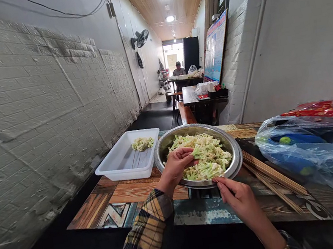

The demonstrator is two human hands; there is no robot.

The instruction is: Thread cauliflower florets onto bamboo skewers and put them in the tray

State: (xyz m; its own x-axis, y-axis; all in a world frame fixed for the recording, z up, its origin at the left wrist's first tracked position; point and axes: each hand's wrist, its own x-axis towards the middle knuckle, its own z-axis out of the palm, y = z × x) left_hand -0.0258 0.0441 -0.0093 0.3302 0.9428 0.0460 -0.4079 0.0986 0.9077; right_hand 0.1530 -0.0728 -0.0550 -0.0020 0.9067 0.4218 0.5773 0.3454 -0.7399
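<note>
In the head view, the left hand (177,166) pinches a cauliflower piece (197,151) over the metal bowl (237,159) on the desk (146,190). The right hand (237,195) pinches what looks like a thin stick (215,180) by the bowl's near edge. The piece looks light, with a crumbly top and firm stem, so the stem seems best to hold.

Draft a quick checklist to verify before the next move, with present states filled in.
1. Left hand holds a floret: ok, over the bowl.
2. Right hand pinches a stick: ok, though little of it shows.
3. Bowl stocked: ok, plenty of florets inside.
4. Bowl steady: cannot tell, base hidden.
5. Spare sticks nearby: ok, right of the bowl.
6. Tray has room: ok, one bunch at its far end.
</note>
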